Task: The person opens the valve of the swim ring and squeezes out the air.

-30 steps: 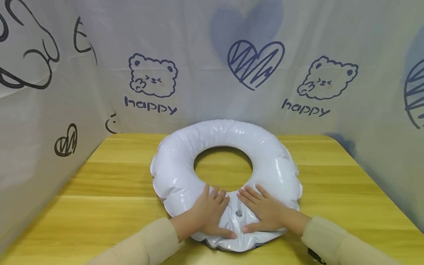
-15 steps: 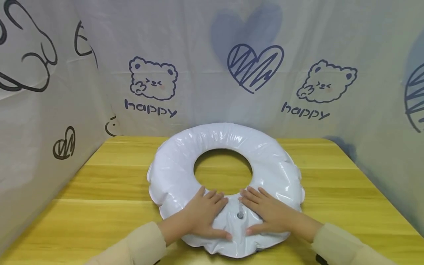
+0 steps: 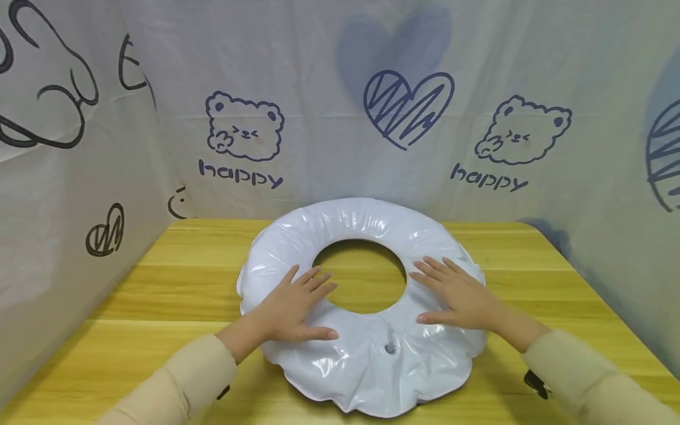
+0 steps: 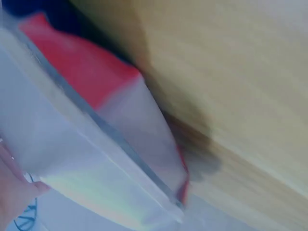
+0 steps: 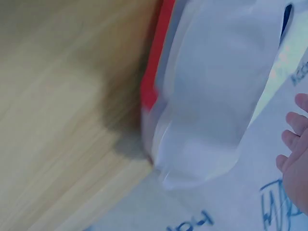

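A white inflatable swim ring (image 3: pixel 350 348) lies on the wooden table, its front part wrinkled. Its clear valve (image 3: pixel 390 347) shows near the front. My left hand (image 3: pixel 289 307) is over the ring's left side, fingers spread. Over the right side is my right hand (image 3: pixel 462 295), its fingers straight and pointing inward. In the right wrist view that hand looks apart from the ring (image 5: pixel 207 96); whether the left hand touches it I cannot tell. Red and white panels show on the underside of the ring (image 4: pixel 72 139) in the left wrist view.
The wooden table (image 3: pixel 159 342) reaches back to a hanging white cloth (image 3: pixel 324 147) printed with bears, hearts and the word "happy". More cloth stands along the left and right sides. A dark strap (image 3: pixel 538 383) shows under the right sleeve.
Both hands have left the ring's front by the valve and moved outward and farther back over its sides. The front part, pressed before, is now uncovered.
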Demonstrator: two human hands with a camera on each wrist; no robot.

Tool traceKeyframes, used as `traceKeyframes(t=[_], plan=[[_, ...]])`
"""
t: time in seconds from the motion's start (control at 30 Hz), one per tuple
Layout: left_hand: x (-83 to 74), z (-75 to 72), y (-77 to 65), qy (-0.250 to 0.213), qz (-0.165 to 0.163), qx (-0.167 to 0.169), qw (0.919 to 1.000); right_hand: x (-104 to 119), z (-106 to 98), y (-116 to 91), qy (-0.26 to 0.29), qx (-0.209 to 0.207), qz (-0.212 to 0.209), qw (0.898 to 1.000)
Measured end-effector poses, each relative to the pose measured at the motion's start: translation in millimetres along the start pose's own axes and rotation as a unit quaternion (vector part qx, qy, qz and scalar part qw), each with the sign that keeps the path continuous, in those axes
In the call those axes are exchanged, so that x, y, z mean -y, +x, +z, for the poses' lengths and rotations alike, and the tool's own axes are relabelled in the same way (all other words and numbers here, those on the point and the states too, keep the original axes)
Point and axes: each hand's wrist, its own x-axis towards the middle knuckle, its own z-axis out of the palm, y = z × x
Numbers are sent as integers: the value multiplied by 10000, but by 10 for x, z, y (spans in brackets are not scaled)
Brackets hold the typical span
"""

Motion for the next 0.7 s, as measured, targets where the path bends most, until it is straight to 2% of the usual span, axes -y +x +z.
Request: traceKeyframes(t=[0.13,0.37,0.57,0.7], plan=[[136,-44,-39,-119,-75,74,9999,-174,-21,20,-23,112,310,9995],[296,-41,-99,-158,-51,252,9995,-338,23,6,37,602,721,9956],[374,8,-147,-387,-64,465,9982,-395,99,-42,57,785,760,9940],[405,82,-163,-543,-94,470,9974,-429,179,-77,116,806,864,9929]])
